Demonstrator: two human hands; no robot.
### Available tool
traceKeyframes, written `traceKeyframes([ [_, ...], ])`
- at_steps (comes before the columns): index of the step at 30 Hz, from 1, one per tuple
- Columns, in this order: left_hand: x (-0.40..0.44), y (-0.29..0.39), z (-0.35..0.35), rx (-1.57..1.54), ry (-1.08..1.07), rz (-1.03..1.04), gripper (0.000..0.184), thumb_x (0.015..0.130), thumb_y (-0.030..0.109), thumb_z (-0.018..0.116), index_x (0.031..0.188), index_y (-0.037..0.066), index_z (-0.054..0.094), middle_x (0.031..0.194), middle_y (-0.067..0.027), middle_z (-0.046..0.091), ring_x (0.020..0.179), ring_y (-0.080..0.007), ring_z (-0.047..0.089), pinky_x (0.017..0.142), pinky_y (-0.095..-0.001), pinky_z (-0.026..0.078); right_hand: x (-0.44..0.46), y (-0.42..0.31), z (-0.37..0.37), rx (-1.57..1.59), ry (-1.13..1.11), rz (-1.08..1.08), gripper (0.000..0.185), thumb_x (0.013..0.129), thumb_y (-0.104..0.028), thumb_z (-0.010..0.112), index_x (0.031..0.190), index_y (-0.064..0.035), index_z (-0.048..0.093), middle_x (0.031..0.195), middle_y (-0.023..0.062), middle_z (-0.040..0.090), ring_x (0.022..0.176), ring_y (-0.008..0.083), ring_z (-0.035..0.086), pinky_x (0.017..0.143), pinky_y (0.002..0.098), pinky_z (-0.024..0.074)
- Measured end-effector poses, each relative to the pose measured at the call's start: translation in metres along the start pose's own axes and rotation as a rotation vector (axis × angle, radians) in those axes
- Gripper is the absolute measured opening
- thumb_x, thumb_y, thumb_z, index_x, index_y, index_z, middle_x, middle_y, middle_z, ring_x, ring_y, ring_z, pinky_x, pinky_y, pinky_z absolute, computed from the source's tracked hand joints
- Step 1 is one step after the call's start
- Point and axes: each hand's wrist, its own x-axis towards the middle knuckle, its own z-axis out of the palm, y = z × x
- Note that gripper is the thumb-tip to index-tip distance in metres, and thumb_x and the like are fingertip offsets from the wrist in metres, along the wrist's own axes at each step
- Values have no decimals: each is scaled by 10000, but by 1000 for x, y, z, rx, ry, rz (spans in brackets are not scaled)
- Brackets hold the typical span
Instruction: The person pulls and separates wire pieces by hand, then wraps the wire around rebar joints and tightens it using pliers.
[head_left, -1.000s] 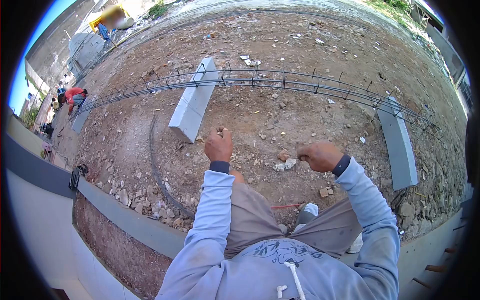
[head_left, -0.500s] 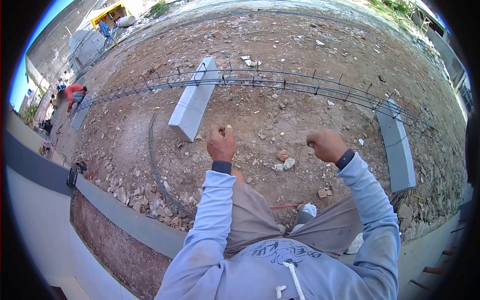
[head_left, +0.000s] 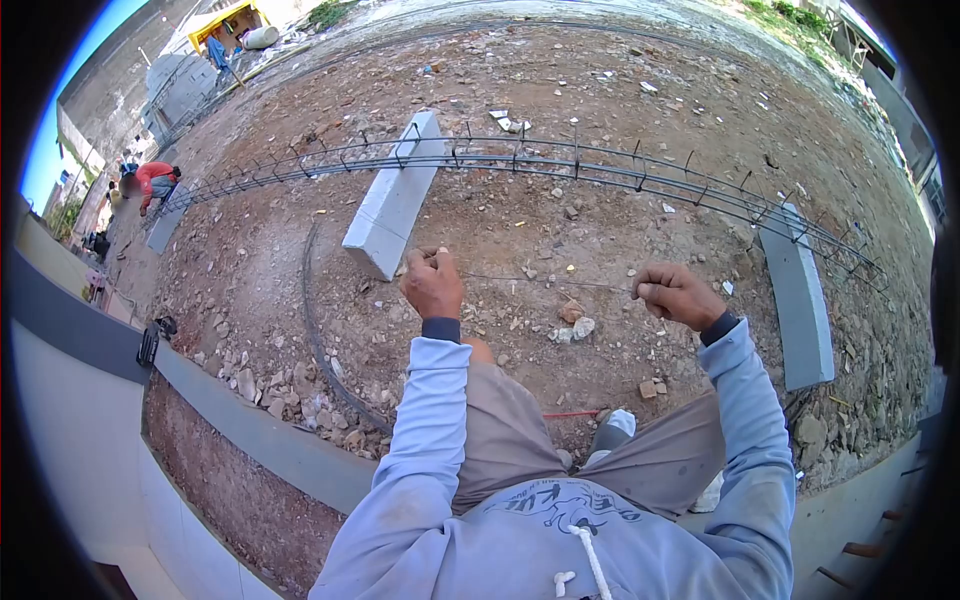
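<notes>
A thin dark wire [head_left: 545, 279] stretches between my two hands above the rubble. My left hand [head_left: 434, 285] is closed on its left end, near the lower end of a pale block [head_left: 392, 210]. My right hand [head_left: 680, 294] pinches the other end, to the left of a second pale block [head_left: 797, 300]. Beyond my hands, a long cage of steel rebar [head_left: 560, 160] with stirrups rests across the two blocks.
Stones and debris cover the dirt ground [head_left: 560, 230]. A curved dark hose or bar [head_left: 316, 330] lies at left. A low wall [head_left: 260, 440] runs along the near left. Far left, a person in red [head_left: 157, 182] bends by the rebar's end.
My right hand has moved right and turned, and the wire between my hands shows more clearly. My left hand has shifted slightly left.
</notes>
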Motion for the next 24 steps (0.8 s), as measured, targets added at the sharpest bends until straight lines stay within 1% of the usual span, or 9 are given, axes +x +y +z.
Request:
traceKeyframes([
  [2,1,-6,3,40,18,48,178,805,214,588,824,37,595,691,-136,645,672,-332,621,671,-432,460,2,14,5,-104,-4,52,150,891,-142,516,875,-17,598,611,10,532,570,104,520,535,268,413],
  [5,3,-6,1,68,24,62,173,820,211,572,831,41,601,713,-144,644,688,-350,617,671,-448,457,-3,11,21,-512,-83,11,124,871,-126,527,883,-25,598,652,66,579,612,185,570,583,326,448],
  [6,3,-5,0,70,22,56,173,825,210,566,833,42,603,719,-148,643,695,-356,615,669,-452,456,-4,15,26,-603,-150,-132,104,849,-121,549,886,-38,599,718,101,600,669,249,585,630,358,459],
  [10,5,-11,1,57,22,19,181,840,213,550,843,43,612,737,-162,647,712,-365,618,674,-459,459,-22,-23,44,-339,-444,-290,102,847,-128,572,878,-32,590,747,107,594,691,255,583,632,347,449],
  [13,3,-14,1,45,25,-24,192,839,221,554,847,40,616,748,-163,653,715,-359,623,677,-451,464,-33,-60,38,-278,-129,-458,88,850,-112,568,872,-28,583,716,98,579,659,256,575,610,347,444],
  [16,1,-3,0,-2,-12,-69,219,832,239,571,861,28,622,727,-152,655,690,-329,628,665,-424,470,-22,-64,18,-387,372,-294,76,838,-102,580,886,-45,595,716,120,606,669,280,605,598,362,457],
  [19,-7,11,-4,-16,-85,-87,239,822,255,590,868,24,625,683,-135,645,664,-297,625,658,-396,471,13,-12,-5,-701,666,-375,103,819,-137,589,883,-62,620,748,140,640,710,316,630,610,395,478],
  [22,-7,12,-2,41,-100,-7,203,808,250,601,821,48,614,657,-109,633,688,-304,608,730,-399,450,21,24,3,-1050,290,19,138,801,-169,581,882,-79,647,800,138,660,764,341,634,647,425,492],
  [24,-5,9,-5,97,-78,53,189,810,245,599,810,56,611,653,-100,629,706,-297,604,799,-396,427,17,39,16,-961,-199,-42,165,793,-182,563,879,-82,662,809,139,658,742,338,630,658,437,492],
])
